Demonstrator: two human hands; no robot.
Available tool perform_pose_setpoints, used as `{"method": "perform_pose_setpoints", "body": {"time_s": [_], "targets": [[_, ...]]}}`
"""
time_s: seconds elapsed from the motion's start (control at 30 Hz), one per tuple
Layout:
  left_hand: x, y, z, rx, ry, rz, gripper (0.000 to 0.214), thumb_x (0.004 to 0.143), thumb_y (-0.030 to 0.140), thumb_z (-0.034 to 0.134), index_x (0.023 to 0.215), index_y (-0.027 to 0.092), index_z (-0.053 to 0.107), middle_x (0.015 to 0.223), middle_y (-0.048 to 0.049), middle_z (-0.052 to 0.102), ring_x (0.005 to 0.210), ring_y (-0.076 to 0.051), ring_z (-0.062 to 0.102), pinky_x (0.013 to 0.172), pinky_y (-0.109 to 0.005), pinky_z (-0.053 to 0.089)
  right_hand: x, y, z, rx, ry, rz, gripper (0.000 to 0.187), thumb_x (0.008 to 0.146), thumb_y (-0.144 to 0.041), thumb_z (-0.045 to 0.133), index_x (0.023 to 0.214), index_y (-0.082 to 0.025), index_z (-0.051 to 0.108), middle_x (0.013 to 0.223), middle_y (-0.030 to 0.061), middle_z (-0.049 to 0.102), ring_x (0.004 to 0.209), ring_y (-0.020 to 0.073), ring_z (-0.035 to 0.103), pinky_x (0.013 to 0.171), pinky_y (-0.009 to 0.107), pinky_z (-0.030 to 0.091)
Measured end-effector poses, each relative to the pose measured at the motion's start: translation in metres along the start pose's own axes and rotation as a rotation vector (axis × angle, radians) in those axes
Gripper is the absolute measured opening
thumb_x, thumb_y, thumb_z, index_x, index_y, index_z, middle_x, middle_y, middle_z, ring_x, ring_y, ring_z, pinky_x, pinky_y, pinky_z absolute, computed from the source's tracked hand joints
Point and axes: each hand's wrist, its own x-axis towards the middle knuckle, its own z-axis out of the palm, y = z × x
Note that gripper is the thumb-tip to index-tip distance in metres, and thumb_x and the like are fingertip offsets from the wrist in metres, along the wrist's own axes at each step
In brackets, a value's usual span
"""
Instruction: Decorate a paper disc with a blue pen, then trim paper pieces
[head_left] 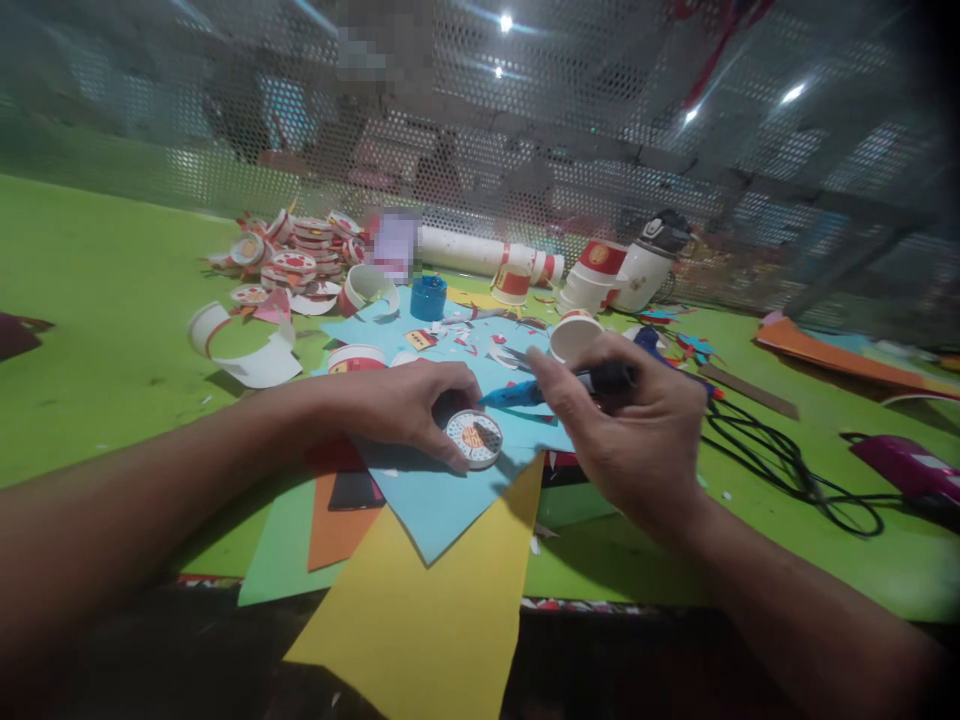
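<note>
My left hand (409,405) is closed around the edge of a small round paper cup bottom (474,438), its white face marked with blue dots around an orange design. In my right hand (637,430) is a blue marker (517,393) with a dark rear end, gripped between thumb and fingers. The marker's tip points left, just above the cup bottom; whether it touches is unclear. A grey pointed blade (517,357) shows beside my right thumb, and I cannot tell whether it is held. Beneath both hands lies light blue paper (427,510).
Several decorated paper discs (296,260) are piled at the back left. Behind the hands stand a blue jar (428,298), stacked cups (596,275) and a white kettle-like container (649,265). A black cable (787,470) lies on the right. Yellow paper (427,620) overhangs the front edge.
</note>
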Motion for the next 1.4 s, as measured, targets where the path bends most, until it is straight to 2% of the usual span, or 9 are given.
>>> {"method": "perform_pose_setpoints", "body": {"time_s": [0.07,0.27,0.47,0.73,0.83,0.93,1.13,1.23,1.4], "targets": [[0.000,0.000,0.000,0.010,-0.002,-0.007,0.060,0.063,0.052,0.079,0.110,0.021,0.057,0.102,-0.0029,0.058,0.089,-0.020,0.053,0.072,-0.025,0.038,0.001,-0.003,-0.001,-0.014,0.027,-0.007,0.034,0.081,-0.031,0.070,0.058,-0.020,0.048,0.051,-0.0071,0.036,0.048,0.0072,0.030,0.044,0.024,0.028],[0.000,0.001,-0.001,0.012,-0.011,-0.009,0.059,0.064,0.053,0.077,0.110,0.022,0.058,0.101,-0.0018,0.059,0.090,-0.020,0.053,0.073,-0.026,0.039,0.002,0.001,0.001,0.015,-0.057,0.031,0.030,0.082,-0.028,0.068,0.058,-0.019,0.051,0.049,-0.0074,0.038,0.045,0.0063,0.031,0.041,0.022,0.026],[0.000,0.003,-0.002,0.019,-0.013,-0.016,0.058,0.064,0.053,0.078,0.107,0.021,0.056,0.099,-0.0016,0.058,0.087,-0.019,0.052,0.071,-0.025,0.039,0.006,0.002,0.000,0.038,-0.108,0.005,0.024,0.082,-0.022,0.067,0.062,-0.017,0.053,0.051,-0.0078,0.038,0.045,0.0053,0.033,0.042,0.021,0.028],[-0.001,0.003,-0.002,0.009,-0.007,-0.011,0.057,0.064,0.053,0.077,0.106,0.021,0.056,0.099,-0.0014,0.057,0.089,-0.019,0.052,0.073,-0.026,0.039,0.007,0.003,0.002,0.139,-0.147,0.090,0.024,0.081,-0.024,0.069,0.064,-0.018,0.054,0.050,-0.0080,0.044,0.042,0.0054,0.041,0.040,0.021,0.032],[-0.002,0.005,-0.002,0.004,-0.017,-0.037,0.057,0.063,0.051,0.078,0.105,0.020,0.056,0.097,-0.0017,0.057,0.087,-0.019,0.052,0.070,-0.025,0.038,0.009,0.005,0.000,0.182,-0.099,0.127,0.024,0.081,-0.028,0.070,0.065,-0.018,0.056,0.049,-0.0076,0.045,0.041,0.0057,0.041,0.039,0.021,0.032],[-0.003,0.006,-0.002,-0.055,-0.036,-0.060,0.059,0.062,0.050,0.079,0.109,0.021,0.057,0.102,-0.0018,0.057,0.091,-0.019,0.053,0.073,-0.025,0.040,0.017,0.010,-0.007,0.266,0.015,0.180,0.023,0.080,-0.034,0.072,0.070,-0.018,0.059,0.049,-0.0076,0.046,0.039,0.0063,0.042,0.038,0.022,0.032],[-0.003,0.004,-0.001,-0.066,-0.028,-0.068,0.061,0.061,0.048,0.081,0.110,0.022,0.057,0.108,-0.0031,0.058,0.097,-0.021,0.054,0.079,-0.028,0.042,0.048,0.045,-0.021,0.372,0.228,0.228,0.019,0.078,-0.033,0.075,0.080,-0.017,0.066,0.053,-0.0071,0.051,0.045,0.0079,0.047,0.045,0.023,0.041],[-0.003,0.003,-0.001,-0.066,-0.023,-0.053,0.061,0.061,0.049,0.081,0.110,0.021,0.057,0.109,-0.0037,0.058,0.098,-0.022,0.054,0.080,-0.028,0.042,0.059,0.069,-0.022,0.398,0.226,0.294,0.023,0.075,-0.036,0.075,0.085,-0.016,0.068,0.056,-0.0059,0.054,0.049,0.0090,0.051,0.051,0.025,0.045],[-0.003,0.003,-0.001,-0.066,-0.016,-0.049,0.061,0.060,0.049,0.082,0.109,0.021,0.058,0.110,-0.0041,0.058,0.099,-0.022,0.054,0.081,-0.029,0.042,0.064,0.092,-0.020,0.381,0.257,0.337,0.026,0.077,-0.041,0.069,0.076,-0.016,0.062,0.056,-0.0061,0.052,0.048,0.0084,0.048,0.051,0.024,0.044]]}}
